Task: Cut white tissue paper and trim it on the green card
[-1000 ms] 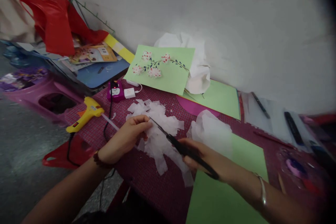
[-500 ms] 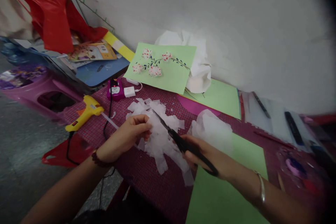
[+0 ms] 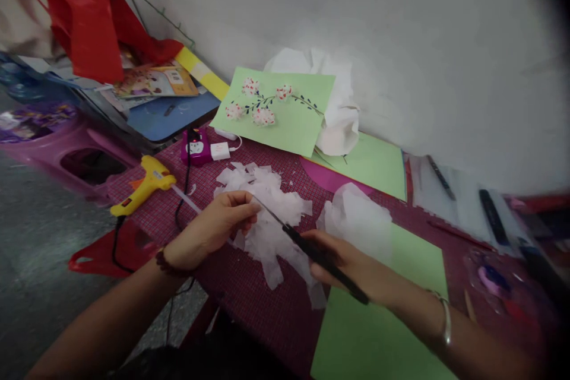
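My left hand [image 3: 214, 227] pinches a small piece of white tissue paper at its fingertips, above a pile of cut white tissue pieces [image 3: 267, 219] on a dark red checked cloth [image 3: 249, 291]. My right hand [image 3: 351, 264] grips black scissors [image 3: 307, 243], whose closed blades point up-left and meet the tissue at my left fingertips. A crumpled white tissue wad [image 3: 356, 219] lies just behind my right hand.
A green card with paper flowers [image 3: 280, 110] leans at the wall, white tissue behind it. Green sheets [image 3: 378, 332] lie at front right and back. A yellow glue gun [image 3: 142, 184], pink power strip [image 3: 196, 148], red bag [image 3: 84, 18], books and pens [image 3: 490, 217] surround.
The scissor blades, open half a second ago, have closed at the tissue held by my left hand. Both hands stay in nearly the same place.
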